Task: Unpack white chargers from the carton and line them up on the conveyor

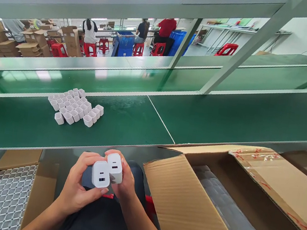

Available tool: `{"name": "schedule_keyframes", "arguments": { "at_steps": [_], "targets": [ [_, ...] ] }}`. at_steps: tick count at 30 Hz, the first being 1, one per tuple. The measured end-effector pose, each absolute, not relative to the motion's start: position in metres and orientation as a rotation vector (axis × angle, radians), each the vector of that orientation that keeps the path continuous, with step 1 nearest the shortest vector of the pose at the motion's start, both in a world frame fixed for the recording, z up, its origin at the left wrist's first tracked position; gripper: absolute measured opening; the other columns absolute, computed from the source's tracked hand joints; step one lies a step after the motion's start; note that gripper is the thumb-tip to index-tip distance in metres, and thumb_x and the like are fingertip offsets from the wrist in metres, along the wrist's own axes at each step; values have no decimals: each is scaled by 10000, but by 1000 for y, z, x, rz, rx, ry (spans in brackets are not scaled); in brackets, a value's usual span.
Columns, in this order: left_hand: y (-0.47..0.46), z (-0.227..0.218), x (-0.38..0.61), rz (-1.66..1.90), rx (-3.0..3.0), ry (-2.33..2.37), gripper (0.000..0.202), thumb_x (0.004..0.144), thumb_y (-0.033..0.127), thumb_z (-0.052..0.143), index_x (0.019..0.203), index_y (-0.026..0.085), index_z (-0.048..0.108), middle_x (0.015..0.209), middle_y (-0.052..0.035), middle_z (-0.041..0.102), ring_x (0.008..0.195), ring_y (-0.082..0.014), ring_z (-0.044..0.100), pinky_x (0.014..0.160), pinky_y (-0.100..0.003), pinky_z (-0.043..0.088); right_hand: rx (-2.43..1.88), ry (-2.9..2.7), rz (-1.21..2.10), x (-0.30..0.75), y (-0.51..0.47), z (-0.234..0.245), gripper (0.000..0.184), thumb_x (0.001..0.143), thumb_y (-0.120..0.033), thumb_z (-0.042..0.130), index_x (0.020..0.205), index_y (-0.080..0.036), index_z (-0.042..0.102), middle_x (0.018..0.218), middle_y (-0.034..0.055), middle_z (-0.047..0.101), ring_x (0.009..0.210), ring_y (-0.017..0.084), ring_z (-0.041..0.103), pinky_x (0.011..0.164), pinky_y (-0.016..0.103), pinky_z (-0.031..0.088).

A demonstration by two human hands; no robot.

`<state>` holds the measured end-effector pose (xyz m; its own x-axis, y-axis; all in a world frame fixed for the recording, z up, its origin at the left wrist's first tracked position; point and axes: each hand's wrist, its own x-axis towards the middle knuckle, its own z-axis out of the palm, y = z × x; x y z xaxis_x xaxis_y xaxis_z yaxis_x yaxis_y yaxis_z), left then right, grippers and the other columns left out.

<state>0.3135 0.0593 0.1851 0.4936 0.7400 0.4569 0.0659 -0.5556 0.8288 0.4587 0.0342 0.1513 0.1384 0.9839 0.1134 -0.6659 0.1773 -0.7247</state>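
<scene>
Two white USB chargers are held side by side above my lap, their port faces turned up toward me. My left hand (pixel 80 181) is closed around the left charger (pixel 101 174), thumb along its lower edge. In my right hand (pixel 125 181) is the other charger (pixel 115 168), gripped from the right and slightly farther away. Each face shows one small slot and one larger dark port. The chargers touch or nearly touch. Beyond my hands, a cluster of white open-topped housings (pixel 72 104) stands on the green workbench (pixel 129 126).
At lower left, a carton (pixel 31 189) holds rows of white housings (pixel 6 197). A large open carton (pixel 186 207) at right contains grey wrapped material (pixel 223 205). A slanted metal post (pixel 242 51) rises from the bench. People sit on red stools (pixel 90 49) farther back.
</scene>
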Motion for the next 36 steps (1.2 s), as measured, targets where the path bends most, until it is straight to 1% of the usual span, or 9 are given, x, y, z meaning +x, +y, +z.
{"name": "schedule_keyframes", "arguments": {
  "at_steps": [4,9,14,18,23,28,32,36],
  "targets": [
    [57,187,320,1110,2016,682,456,795,338,765,1216,264,608,1138,-90,631,1049,-250,627,839,-335,533,-667,-757,1124,455,34,154,544,823,-743,501,873,-232,679,781,34,516,639,173,426,596,304,392],
    [56,188,325,1098,2009,689,408,814,331,748,1189,272,599,1113,-60,647,1009,-215,634,838,-308,524,-620,-766,1116,457,35,149,564,802,-772,502,923,-255,694,815,29,467,643,169,386,597,302,376],
    [55,188,326,1081,1995,713,403,803,343,754,1165,246,604,1076,-63,655,970,-213,631,809,-305,519,-534,-743,1206,457,37,145,540,786,-761,548,946,-275,722,802,20,446,652,164,391,610,294,384],
    [54,187,326,1071,1976,740,407,795,348,755,1156,230,606,1067,-69,659,959,-219,636,805,-312,521,-573,-699,1239,456,37,145,573,739,-788,575,918,-262,717,791,23,453,659,170,405,607,295,401],
    [54,186,327,1058,1979,735,414,793,319,753,1161,239,580,1072,-58,648,953,-205,627,804,-298,514,-585,-655,1270,454,36,145,589,728,-803,564,912,-257,688,820,29,450,688,182,434,618,304,419],
    [53,187,327,1064,1980,757,393,798,313,739,1153,242,585,1060,-46,646,928,-192,618,785,-280,506,-595,-654,1297,453,34,144,580,751,-802,538,894,-251,652,864,42,490,702,186,447,643,314,426],
    [54,187,326,1068,1981,742,402,796,319,744,1158,240,588,1054,-46,649,922,-189,618,774,-271,505,-563,-670,1279,453,33,145,544,791,-773,532,860,-248,655,860,39,495,711,184,455,660,312,422],
    [54,188,326,1063,1962,739,392,801,332,742,1153,242,595,1036,-40,654,888,-180,615,743,-256,502,-584,-699,1238,454,32,147,546,802,-772,518,859,-250,666,857,42,511,706,190,454,660,320,417]
  ]
}}
